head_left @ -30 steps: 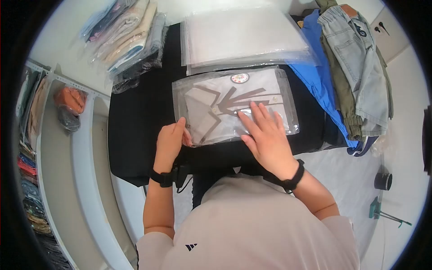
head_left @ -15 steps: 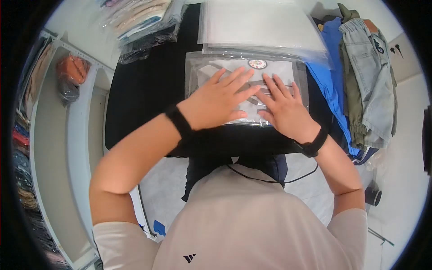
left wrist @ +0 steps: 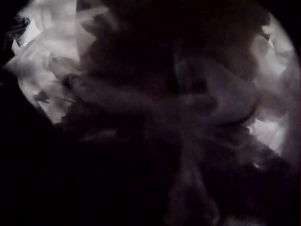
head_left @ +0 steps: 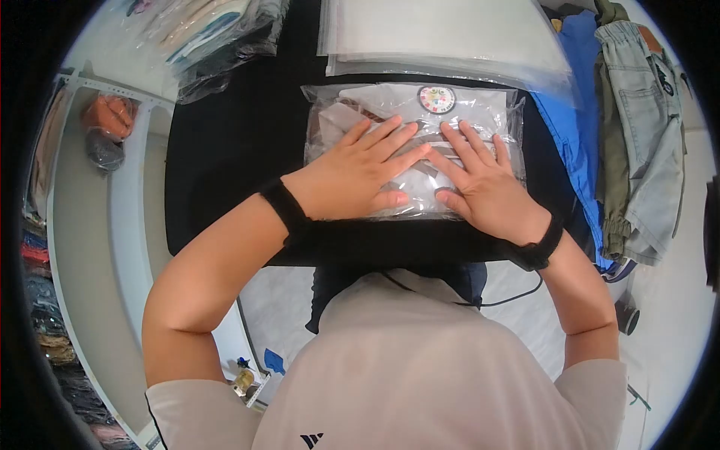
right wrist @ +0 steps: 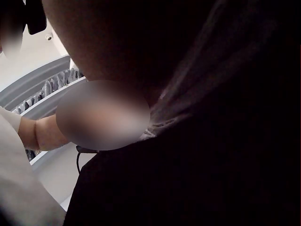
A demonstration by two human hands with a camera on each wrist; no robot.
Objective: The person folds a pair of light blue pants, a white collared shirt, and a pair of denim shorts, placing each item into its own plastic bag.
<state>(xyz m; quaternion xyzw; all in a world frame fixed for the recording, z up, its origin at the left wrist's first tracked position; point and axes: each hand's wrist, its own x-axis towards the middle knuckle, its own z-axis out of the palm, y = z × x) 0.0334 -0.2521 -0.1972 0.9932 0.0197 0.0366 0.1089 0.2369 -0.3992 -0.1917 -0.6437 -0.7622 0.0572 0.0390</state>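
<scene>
A folded white and grey garment (head_left: 480, 109) with a round colourful patch (head_left: 436, 99) lies inside a clear plastic bag (head_left: 315, 94) on the black-covered table (head_left: 225, 172). My left hand (head_left: 358, 174) lies palm down over the bag's left half, fingers spread and straight. Over the right half my right hand (head_left: 491, 186) presses flat too, its fingers fanned out. Their index fingertips come close together near the bag's middle. The left wrist view is mostly dark and blurred; in the right wrist view, dark shadow fills most of the picture.
Behind the bag lies a stack of clear plastic bags (head_left: 442, 37). Bagged folded clothes (head_left: 217, 37) stand at the back left. Trousers (head_left: 652, 142) and blue clothing (head_left: 562, 127) hang over the right edge. A white shelf unit (head_left: 105, 247) is at the left.
My left hand has gone from the bag's lower left corner onto its top, fingers spreading flat beside my right hand. Since half a second ago both hands have kept nearly the same pose.
</scene>
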